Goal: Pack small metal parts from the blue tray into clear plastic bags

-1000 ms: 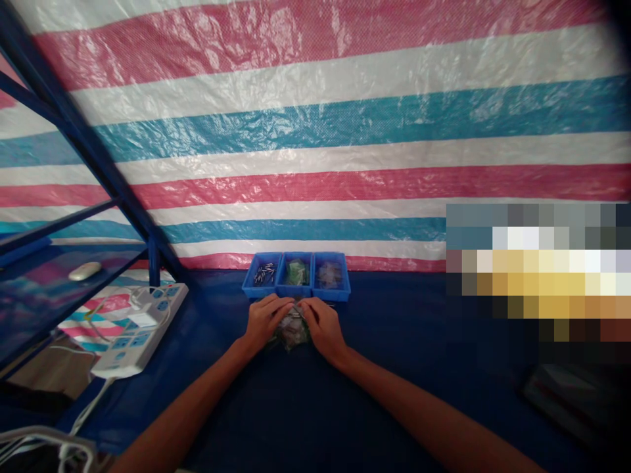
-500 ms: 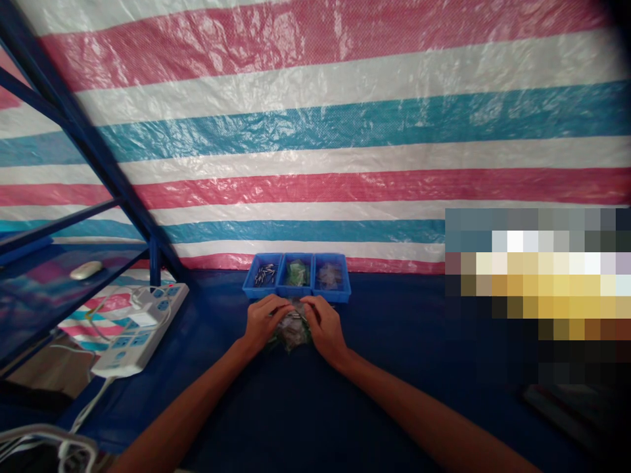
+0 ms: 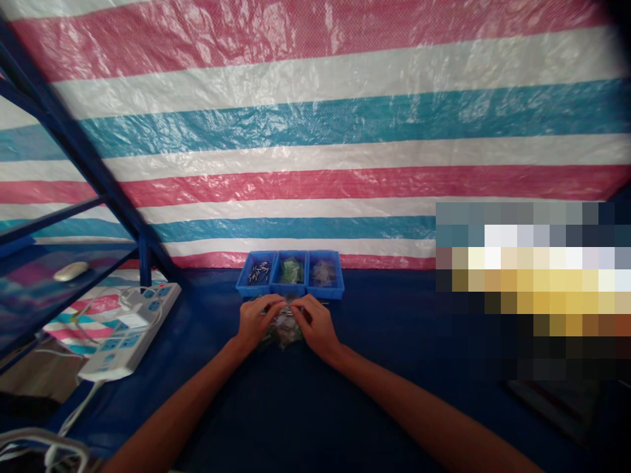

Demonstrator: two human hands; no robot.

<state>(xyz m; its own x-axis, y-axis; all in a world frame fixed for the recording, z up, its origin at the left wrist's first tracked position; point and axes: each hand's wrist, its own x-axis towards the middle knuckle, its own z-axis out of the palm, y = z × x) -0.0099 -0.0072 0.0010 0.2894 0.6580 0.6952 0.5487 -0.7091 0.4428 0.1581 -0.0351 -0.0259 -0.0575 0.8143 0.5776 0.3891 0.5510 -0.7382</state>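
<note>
A tarpaulin backdrop [image 3: 315, 141] striped pink, white and teal.

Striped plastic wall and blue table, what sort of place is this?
Probably a small makeshift workshop: a striped plastic tarpaulin wall, three blue plastic parts bins, and a white power strip beside the dark blue table.

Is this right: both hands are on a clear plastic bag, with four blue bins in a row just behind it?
Not four: the head view shows three blue bins in a row just behind the clear plastic bag, under the left hand and right hand.
</note>
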